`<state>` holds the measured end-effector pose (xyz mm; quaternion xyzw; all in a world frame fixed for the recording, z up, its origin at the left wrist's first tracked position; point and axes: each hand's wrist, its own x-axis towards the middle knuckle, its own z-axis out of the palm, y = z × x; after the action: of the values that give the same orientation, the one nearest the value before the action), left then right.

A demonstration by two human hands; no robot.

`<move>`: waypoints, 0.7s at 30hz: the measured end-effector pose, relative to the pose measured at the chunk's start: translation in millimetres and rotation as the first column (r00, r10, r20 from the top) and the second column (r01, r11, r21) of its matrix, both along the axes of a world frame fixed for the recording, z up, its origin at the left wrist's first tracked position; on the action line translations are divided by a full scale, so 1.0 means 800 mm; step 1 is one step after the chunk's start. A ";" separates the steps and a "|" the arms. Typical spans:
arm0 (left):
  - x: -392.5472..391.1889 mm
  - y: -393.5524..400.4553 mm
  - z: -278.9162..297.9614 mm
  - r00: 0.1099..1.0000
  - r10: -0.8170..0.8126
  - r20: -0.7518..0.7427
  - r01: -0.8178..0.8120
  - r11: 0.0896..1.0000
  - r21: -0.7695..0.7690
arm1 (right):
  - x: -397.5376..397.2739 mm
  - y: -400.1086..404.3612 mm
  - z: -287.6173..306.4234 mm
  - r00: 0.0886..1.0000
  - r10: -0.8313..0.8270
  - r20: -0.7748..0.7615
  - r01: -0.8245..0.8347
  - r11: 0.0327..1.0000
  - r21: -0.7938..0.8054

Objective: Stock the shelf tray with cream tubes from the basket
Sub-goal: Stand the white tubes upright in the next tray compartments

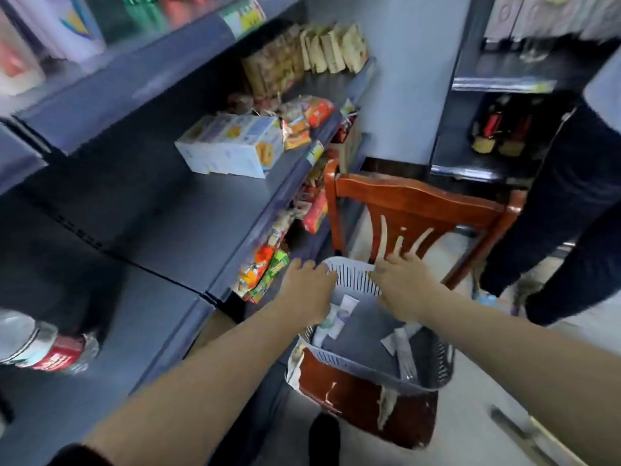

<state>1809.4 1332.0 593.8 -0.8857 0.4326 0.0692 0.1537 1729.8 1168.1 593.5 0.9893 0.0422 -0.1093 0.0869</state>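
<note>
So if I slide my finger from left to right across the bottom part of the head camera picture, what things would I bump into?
Bottle with a red label → snack packets on the low shelf → left hand → right hand → another person's dark trouser legs.

Slatted basket (356,277) on worn wooden chair (366,398), beside grey shelf (188,230).

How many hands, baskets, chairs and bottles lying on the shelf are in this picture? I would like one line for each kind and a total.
hands: 2, left hand and right hand, both at the basket rim
basket: 1
chair: 1
bottle: 1
Total: 5
</note>
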 end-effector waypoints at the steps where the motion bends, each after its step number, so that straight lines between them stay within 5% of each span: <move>1: 0.005 -0.006 -0.021 0.999 -0.016 -0.035 0.016 1.000 0.008 | -0.003 -0.005 -0.019 0.999 -0.030 -0.041 0.030 1.000 0.004; 9: 0.049 -0.040 -0.170 0.959 -0.150 -0.239 0.177 0.980 0.096 | -0.011 -0.025 -0.171 0.937 -0.272 -0.219 0.301 0.947 0.108; 21: 0.106 -0.060 -0.385 0.907 0.025 -0.420 0.020 0.995 0.102 | 0.005 -0.043 -0.367 0.722 -0.572 -0.389 0.666 0.727 0.169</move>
<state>1894.3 1284.0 286.1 -0.8414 0.4502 0.2809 0.1027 1734.0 1134.1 300.0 0.9161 -0.2655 -0.2784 -0.1127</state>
